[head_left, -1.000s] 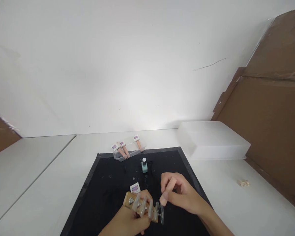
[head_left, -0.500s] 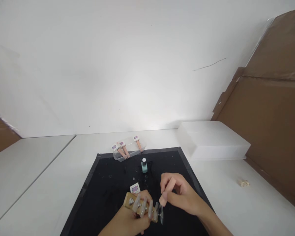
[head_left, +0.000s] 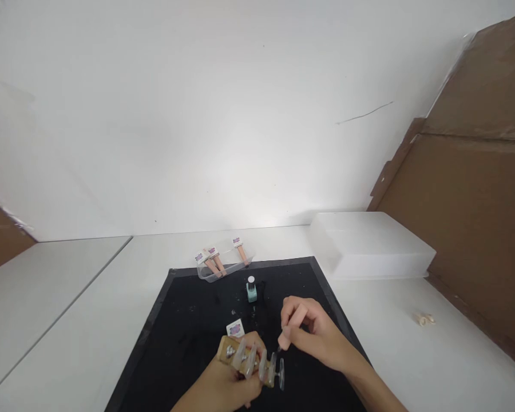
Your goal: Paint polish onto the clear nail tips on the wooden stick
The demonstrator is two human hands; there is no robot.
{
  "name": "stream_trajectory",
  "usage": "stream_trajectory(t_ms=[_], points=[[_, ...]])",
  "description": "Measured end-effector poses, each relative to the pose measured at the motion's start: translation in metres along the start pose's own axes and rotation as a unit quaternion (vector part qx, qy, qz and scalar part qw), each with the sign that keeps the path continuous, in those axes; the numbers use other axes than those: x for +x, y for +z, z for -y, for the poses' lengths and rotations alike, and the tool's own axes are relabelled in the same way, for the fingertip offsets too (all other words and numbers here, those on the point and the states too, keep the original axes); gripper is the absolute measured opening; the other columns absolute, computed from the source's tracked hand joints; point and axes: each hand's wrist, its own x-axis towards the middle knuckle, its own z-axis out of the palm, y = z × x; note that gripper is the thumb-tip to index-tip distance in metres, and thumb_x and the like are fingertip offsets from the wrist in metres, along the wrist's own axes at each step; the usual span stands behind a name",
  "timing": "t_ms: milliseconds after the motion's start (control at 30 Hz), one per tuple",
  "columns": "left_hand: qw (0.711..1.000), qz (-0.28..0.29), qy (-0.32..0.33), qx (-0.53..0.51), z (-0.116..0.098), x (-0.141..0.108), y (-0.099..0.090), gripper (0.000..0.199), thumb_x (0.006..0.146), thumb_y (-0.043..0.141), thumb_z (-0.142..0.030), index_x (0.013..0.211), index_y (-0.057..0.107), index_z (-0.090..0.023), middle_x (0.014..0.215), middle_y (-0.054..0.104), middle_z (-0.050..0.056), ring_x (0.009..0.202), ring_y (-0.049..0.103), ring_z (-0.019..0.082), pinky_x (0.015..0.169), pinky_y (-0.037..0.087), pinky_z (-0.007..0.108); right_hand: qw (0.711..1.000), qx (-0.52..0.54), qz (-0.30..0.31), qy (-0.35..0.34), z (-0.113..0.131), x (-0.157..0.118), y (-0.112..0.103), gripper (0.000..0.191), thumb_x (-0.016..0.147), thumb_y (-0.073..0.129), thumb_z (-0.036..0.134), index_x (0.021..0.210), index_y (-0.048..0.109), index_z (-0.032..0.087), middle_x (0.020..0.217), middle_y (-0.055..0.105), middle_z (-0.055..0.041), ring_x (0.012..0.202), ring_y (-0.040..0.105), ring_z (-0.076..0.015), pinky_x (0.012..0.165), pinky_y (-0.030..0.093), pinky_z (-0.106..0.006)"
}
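Note:
My left hand (head_left: 236, 386) is wrapped round a wooden nail-tip stand (head_left: 226, 350), which carries several clear false nails (head_left: 251, 363) in a slanting row. Just beyond its fingers shows a white square with a printed label (head_left: 235, 328); whether the hand touches it I cannot tell. Between thumb and fingers, my right hand (head_left: 313, 332) pinches a pink nail polish brush (head_left: 292, 326) by its long cap. The dark brush end points down near the rightmost false nails, and I cannot tell whether it touches them.
A teal nail polish bottle (head_left: 252, 290) with a white-topped cap stands on the black mat (head_left: 189, 320). Behind it, a clear tray (head_left: 212, 278) holds pink-capped bottles. A white box (head_left: 373, 243) sits at right, with small beige pieces (head_left: 424, 319) in front. Brown cardboard (head_left: 476, 217) borders the right side.
My right hand has drawn the brush slightly up and back from the rightmost false nail, so its dark end now shows. My left hand and the stand have barely moved.

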Motion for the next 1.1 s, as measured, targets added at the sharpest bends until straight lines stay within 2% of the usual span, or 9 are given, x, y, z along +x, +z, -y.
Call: stream_trajectory(t_ms=[133, 333, 433, 567, 667, 800, 867, 1033, 1100], points=[[1.0, 0.004, -0.004, -0.003, -0.0043, 0.001, 0.0005, 0.013, 0.066, 0.053, -0.015, 0.074, 0.045, -0.021, 0.061, 0.041, -0.007, 0.051, 0.04, 0.007, 0.047, 0.043, 0.02, 0.999, -0.036, 0.037, 0.01, 0.0025, -0.0005, 0.0032, 0.017, 0.068, 0.059, 0.005, 0.058, 0.056, 0.018, 0.057, 0.058, 0.0022, 0.053, 0.049, -0.0118, 0.049, 0.035, -0.023], [1.0, -0.003, -0.001, -0.001, -0.0067, -0.002, 0.0017, 0.012, 0.065, 0.053, -0.014, 0.071, 0.044, -0.02, 0.06, 0.04, -0.007, 0.049, 0.038, 0.007, 0.046, 0.042, 0.02, 0.999, -0.002, -0.031, 0.025, -0.004, 0.0017, 0.0029, 0.027, 0.073, 0.054, 0.008, 0.05, 0.044, 0.019, 0.062, 0.057, 0.0019, 0.053, 0.052, -0.011, 0.052, 0.038, -0.024], [1.0, 0.001, -0.001, 0.0, -0.0076, -0.0013, 0.0008, 0.013, 0.065, 0.053, -0.012, 0.072, 0.045, -0.02, 0.062, 0.042, -0.007, 0.05, 0.039, 0.007, 0.047, 0.043, 0.02, 1.0, 0.015, 0.004, 0.006, -0.0018, 0.0004, 0.0028, 0.023, 0.072, 0.055, 0.009, 0.053, 0.048, 0.019, 0.059, 0.057, 0.0017, 0.055, 0.053, -0.013, 0.052, 0.038, -0.024], [1.0, -0.008, 0.004, 0.003, -0.0086, 0.0013, 0.0006, 0.014, 0.066, 0.055, -0.013, 0.071, 0.044, -0.02, 0.061, 0.042, -0.007, 0.05, 0.039, 0.007, 0.045, 0.042, 0.02, 0.998, -0.034, 0.059, 0.004, 0.0019, -0.0014, 0.0054, 0.018, 0.063, 0.057, 0.001, 0.058, 0.055, 0.018, 0.054, 0.054, 0.0037, 0.052, 0.049, -0.0121, 0.05, 0.035, -0.024], [1.0, -0.006, 0.015, -0.002, -0.0049, 0.0006, 0.0014, 0.013, 0.066, 0.053, -0.011, 0.071, 0.045, -0.02, 0.061, 0.042, -0.006, 0.05, 0.04, 0.007, 0.046, 0.043, 0.02, 0.998, -0.053, 0.038, 0.027, 0.0002, -0.0004, 0.0061, 0.021, 0.064, 0.054, -0.001, 0.056, 0.052, 0.018, 0.057, 0.056, 0.0037, 0.053, 0.049, -0.0113, 0.05, 0.035, -0.023], [1.0, -0.003, 0.008, 0.001, -0.0008, -0.002, 0.0021, 0.013, 0.065, 0.053, -0.01, 0.072, 0.046, -0.019, 0.061, 0.042, -0.006, 0.049, 0.039, 0.006, 0.046, 0.042, 0.02, 0.998, -0.026, -0.016, 0.053, -0.0054, 0.002, 0.0022, 0.025, 0.071, 0.049, 0.002, 0.053, 0.043, 0.019, 0.06, 0.056, 0.0028, 0.052, 0.051, -0.0105, 0.049, 0.034, -0.022], [1.0, -0.007, 0.003, 0.008, -0.0015, -0.0019, 0.0018, 0.014, 0.065, 0.053, -0.01, 0.07, 0.045, -0.019, 0.061, 0.042, -0.007, 0.049, 0.038, 0.006, 0.045, 0.041, 0.019, 0.999, -0.012, -0.029, 0.043, -0.0061, 0.0024, 0.0, 0.025, 0.072, 0.049, 0.003, 0.054, 0.043, 0.019, 0.058, 0.056, 0.0025, 0.053, 0.051, -0.0114, 0.05, 0.035, -0.023], [1.0, -0.004, -0.007, -0.009, -0.0055, 0.0026, 0.0, 0.017, 0.063, 0.054, -0.008, 0.073, 0.046, -0.02, 0.062, 0.043, -0.007, 0.05, 0.04, 0.007, 0.046, 0.043, 0.02, 0.998, -0.013, 0.057, 0.024, -0.0016, 0.0002, 0.0002, 0.016, 0.067, 0.056, 0.003, 0.06, 0.055, 0.018, 0.054, 0.056, 0.003, 0.052, 0.048, -0.0118, 0.05, 0.034, -0.023], [1.0, -0.012, 0.001, -0.007, -0.0055, 0.0032, -0.0001, 0.015, 0.064, 0.053, -0.008, 0.071, 0.046, -0.019, 0.062, 0.042, -0.007, 0.051, 0.04, 0.007, 0.046, 0.044, 0.02, 0.996, -0.033, 0.069, 0.034, -0.0011, -0.0004, 0.0015, 0.016, 0.065, 0.057, 0.002, 0.062, 0.057, 0.018, 0.053, 0.055, 0.0036, 0.051, 0.046, -0.0116, 0.05, 0.034, -0.023]])
